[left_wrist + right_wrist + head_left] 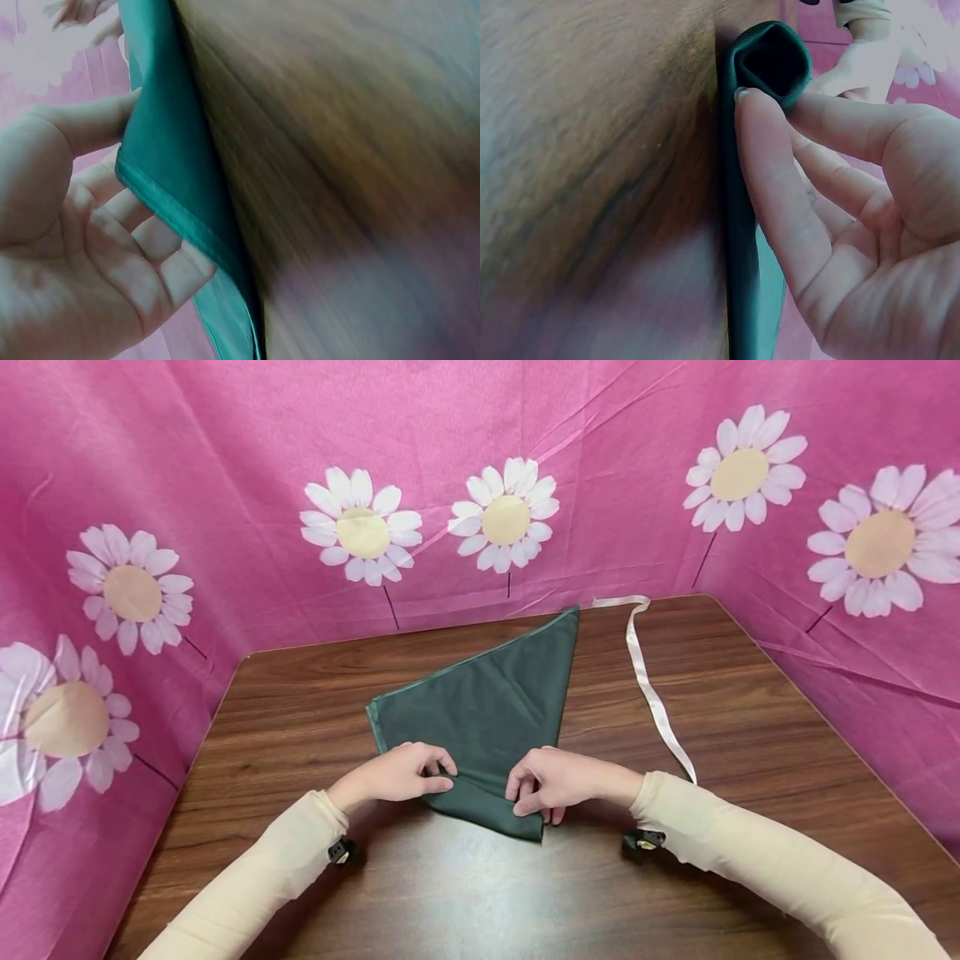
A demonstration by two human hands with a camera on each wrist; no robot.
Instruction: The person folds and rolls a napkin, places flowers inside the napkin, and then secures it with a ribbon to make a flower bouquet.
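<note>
A dark green cloth (480,706) lies on the wooden table, its near edge turned over into a loose roll (487,810). At the left part of this roll, my left hand (401,772) holds the fabric between thumb and fingers. In the left wrist view the hemmed corner of the cloth (169,142) lies over the fingers, partly hiding them. My right hand (558,779) pinches the roll near its right end. The right wrist view shows that end as a hollow tube (802,64), with fingertips against its side.
A white ribbon (648,685) lies in a curve on the table (300,710), right of the cloth. A pink sheet (262,427) with printed daisies hangs behind the table and along both sides.
</note>
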